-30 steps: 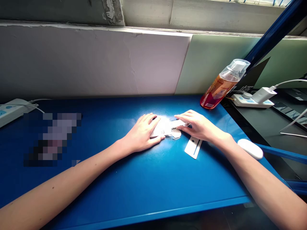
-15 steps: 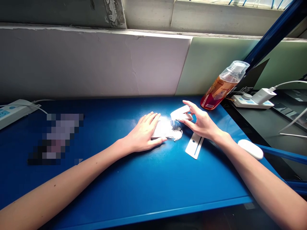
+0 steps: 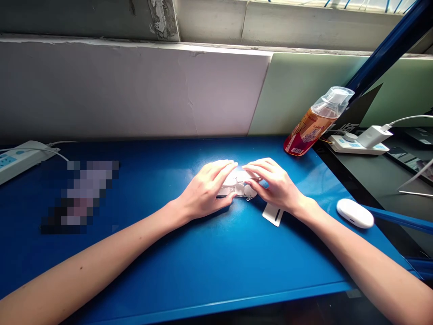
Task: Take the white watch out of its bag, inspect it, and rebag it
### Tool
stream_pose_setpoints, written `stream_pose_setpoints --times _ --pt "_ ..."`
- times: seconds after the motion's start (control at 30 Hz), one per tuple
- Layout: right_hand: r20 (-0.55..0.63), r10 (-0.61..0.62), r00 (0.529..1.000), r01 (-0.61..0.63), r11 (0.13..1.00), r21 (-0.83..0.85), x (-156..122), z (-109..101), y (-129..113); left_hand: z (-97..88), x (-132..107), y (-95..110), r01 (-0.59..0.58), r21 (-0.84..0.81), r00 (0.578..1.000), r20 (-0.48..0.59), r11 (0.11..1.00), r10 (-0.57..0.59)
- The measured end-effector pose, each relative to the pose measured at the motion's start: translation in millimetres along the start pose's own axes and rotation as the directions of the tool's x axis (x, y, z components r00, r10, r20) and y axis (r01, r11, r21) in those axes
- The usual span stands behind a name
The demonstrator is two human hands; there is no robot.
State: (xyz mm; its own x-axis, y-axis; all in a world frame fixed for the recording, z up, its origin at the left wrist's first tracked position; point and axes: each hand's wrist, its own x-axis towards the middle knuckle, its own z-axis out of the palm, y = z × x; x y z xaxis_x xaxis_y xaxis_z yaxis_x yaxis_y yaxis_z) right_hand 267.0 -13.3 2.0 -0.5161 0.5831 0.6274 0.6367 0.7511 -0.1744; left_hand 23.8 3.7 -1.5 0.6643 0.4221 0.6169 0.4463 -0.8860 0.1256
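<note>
A flat, bright, shiny object [image 3: 239, 189] with a short bead chain lies on the blue table, its glare hiding what kind it is. Over its left end curves my left hand [image 3: 207, 187], thumb on the near edge and fingers on the far side, gripping it. My right hand [image 3: 278, 184] pinches a thin white piece [image 3: 254, 175] against the right part of that object. Fingers cover much of both things. Partly under my right hand lies a white card with a dark slot [image 3: 273, 215].
A tilted orange-red bottle with a clear cap [image 3: 316, 124] is behind on the right. Nearby are a white rounded case [image 3: 355, 213] and a power strip [image 3: 358, 145]. Another power strip [image 3: 20, 160] and a pixelated item [image 3: 81, 194] lie on the left of the blue table [image 3: 203, 266].
My right hand has brought the white piece down and left onto the flat object, its fingers closing together. My left hand has arched its fingers slightly, staying on the object.
</note>
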Motion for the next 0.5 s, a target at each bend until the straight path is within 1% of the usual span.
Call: stream_pose_setpoints --times 0.07,0.17,0.23,0.33,0.4,0.5 --pt "-0.011 -0.022 1.000 0.022 1.000 -0.008 1.2 -0.3 -7.2 2.0 -0.6 -0.6 -0.007 0.040 1.000 0.022 0.999 0.006" --pt "-0.018 -0.045 0.999 0.045 0.999 -0.027 2.3 -1.5 -12.8 2.4 1.5 -0.4 -0.063 0.100 0.998 0.009 0.993 0.063" --pt "-0.024 -0.038 0.999 0.037 0.998 -0.042 2.8 -2.1 -14.2 1.4 4.0 1.3 -0.104 0.134 0.995 0.002 0.986 0.105" --pt "-0.034 -0.014 0.999 0.012 0.998 -0.060 3.4 -2.5 -15.2 0.6 5.7 4.3 -0.105 0.170 0.994 0.000 0.980 0.106" --pt "-0.039 -0.008 0.999 0.006 0.998 -0.068 3.3 -2.7 -15.4 0.9 5.0 5.1 -0.100 0.150 0.995 0.010 0.984 0.099" --pt "-0.063 -0.014 0.998 0.010 0.998 -0.066 2.1 -2.7 -13.9 1.3 2.9 4.6 -0.110 0.027 0.992 0.066 0.994 0.108"
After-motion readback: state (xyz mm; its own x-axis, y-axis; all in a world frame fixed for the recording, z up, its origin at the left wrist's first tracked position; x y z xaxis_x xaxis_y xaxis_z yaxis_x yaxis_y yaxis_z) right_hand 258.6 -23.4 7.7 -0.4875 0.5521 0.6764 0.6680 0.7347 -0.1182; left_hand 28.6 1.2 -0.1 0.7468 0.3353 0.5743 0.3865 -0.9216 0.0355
